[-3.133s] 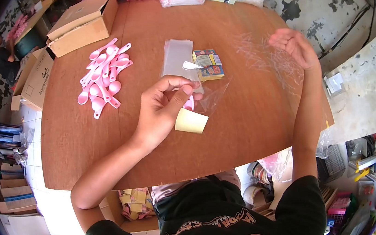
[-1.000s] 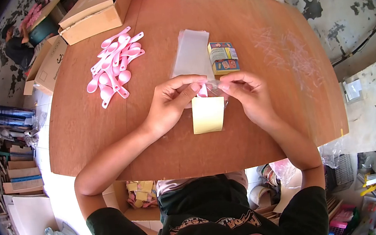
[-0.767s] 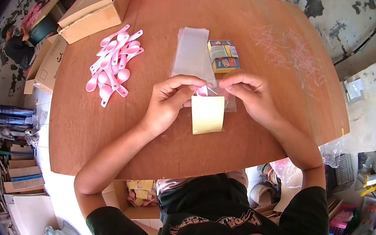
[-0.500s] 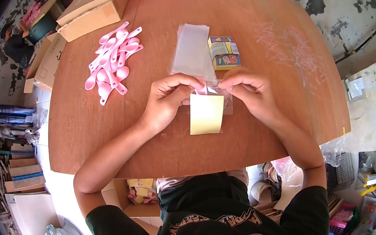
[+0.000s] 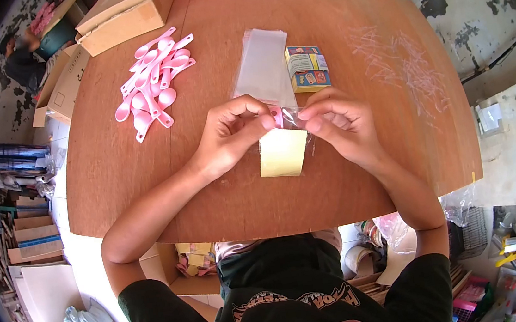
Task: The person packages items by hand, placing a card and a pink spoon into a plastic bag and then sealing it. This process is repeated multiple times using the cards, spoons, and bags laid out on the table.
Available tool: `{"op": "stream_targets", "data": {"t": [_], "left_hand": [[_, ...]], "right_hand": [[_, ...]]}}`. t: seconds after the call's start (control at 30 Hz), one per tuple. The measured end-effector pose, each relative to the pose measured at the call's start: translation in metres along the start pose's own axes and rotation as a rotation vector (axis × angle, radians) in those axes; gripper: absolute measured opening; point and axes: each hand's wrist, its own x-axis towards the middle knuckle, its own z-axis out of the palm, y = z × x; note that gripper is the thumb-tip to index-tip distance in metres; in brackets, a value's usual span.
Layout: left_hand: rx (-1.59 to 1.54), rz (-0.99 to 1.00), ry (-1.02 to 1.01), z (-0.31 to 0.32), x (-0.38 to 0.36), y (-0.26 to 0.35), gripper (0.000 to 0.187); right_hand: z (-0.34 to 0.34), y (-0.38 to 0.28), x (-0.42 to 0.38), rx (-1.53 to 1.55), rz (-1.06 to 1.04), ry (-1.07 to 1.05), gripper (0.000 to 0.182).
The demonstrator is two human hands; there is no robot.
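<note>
Between my hands is a clear plastic bag (image 5: 291,118) with a pale yellow card (image 5: 284,153) in its lower part. The end of a pink spoon's handle (image 5: 276,116), with a hole in it, shows above the card. My left hand (image 5: 229,133) is closed, thumb and index finger pinching the bag's upper left side by the handle. On the other side, my right hand (image 5: 343,124) pinches the bag's upper right edge. Just beyond lies a stack of clear plastic bags (image 5: 263,65), and beside it a stack of printed cards (image 5: 308,68).
Pink spoons (image 5: 153,77) are heaped at the left of the wooden table (image 5: 225,209). Thin clear strips (image 5: 410,70) lie scattered at the right. A cardboard box (image 5: 127,17) stands at the far left; a person (image 5: 24,63) is beyond it.
The bag and yellow card have shifted slightly up, away from me. The pink handle end now shows more plainly beside my left fingertips. Both hands keep nearly the same place.
</note>
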Motion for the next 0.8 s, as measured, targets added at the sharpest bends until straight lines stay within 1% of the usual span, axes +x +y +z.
{"op": "stream_targets", "data": {"t": [0.03, 0.07, 0.1, 0.13, 0.2, 0.33, 0.4, 0.43, 0.5, 0.53, 0.57, 0.63, 0.67, 0.7, 0.77, 0.8], "left_hand": [[0.001, 0.0, -0.001, 0.0, 0.001, -0.001, 0.004], [-0.019, -0.015, -0.009, 0.001, 0.002, -0.002, 0.007], [-0.038, -0.029, -0.017, 0.001, 0.003, -0.002, 0.013], [-0.036, -0.029, -0.018, 0.0, 0.005, 0.0, 0.013], [-0.061, -0.107, -0.036, 0.0, 0.009, 0.006, 0.025], [-0.075, -0.119, -0.088, -0.005, 0.013, 0.023, 0.032], [0.0, -0.135, -0.118, -0.01, 0.009, 0.043, 0.037], [0.16, -0.185, -0.107, -0.015, 0.002, 0.058, 0.041], [0.213, -0.22, -0.107, -0.023, -0.03, 0.083, 0.038], [0.283, -0.19, -0.192, -0.024, -0.052, 0.098, 0.039], [0.353, -0.162, -0.279, -0.026, -0.075, 0.111, 0.039], [0.432, -0.148, -0.633, -0.03, -0.105, 0.13, 0.038], [0.466, -0.257, -0.698, -0.027, -0.121, 0.132, 0.036], [0.499, -0.369, -0.761, -0.024, -0.136, 0.134, 0.034], [0.662, -0.754, -0.725, -0.022, -0.166, 0.129, 0.039], [0.93, -0.938, -0.676, -0.02, -0.189, 0.122, 0.044]], "right_hand": [[0.0, 0.001, -0.001, 0.0, -0.001, 0.001, 0.014], [-0.001, 0.002, -0.001, -0.078, -0.002, 0.007, 0.017], [-0.001, 0.002, -0.001, -0.157, -0.003, 0.012, 0.021], [-0.001, 0.001, -0.002, -0.157, -0.006, 0.013, 0.021], [0.001, 0.0, -0.003, -0.073, 0.096, 0.052, 0.029], [0.002, -0.003, -0.004, -0.077, 0.068, 0.034, 0.034], [0.004, -0.005, -0.006, 0.046, 0.089, -0.039, 0.034], [0.003, -0.009, -0.006, 0.044, 0.079, -0.044, 0.034], [-0.001, -0.021, -0.009, 0.013, 0.056, -0.076, 0.031], [-0.001, -0.028, -0.01, -0.005, 0.118, -0.018, 0.027], [-0.004, -0.031, -0.008, -0.003, 0.116, -0.019, 0.027], [-0.009, -0.032, 0.0, -0.313, 0.039, 0.009, 0.022], [-0.011, -0.032, 0.005, -0.415, -0.014, -0.017, 0.018], [-0.012, -0.026, 0.009, -0.406, -0.013, -0.014, 0.018], [-0.013, -0.014, 0.016, -0.538, -0.103, -0.068, 0.017], [-0.013, -0.01, 0.022, -0.531, -0.101, -0.069, 0.017]]}}
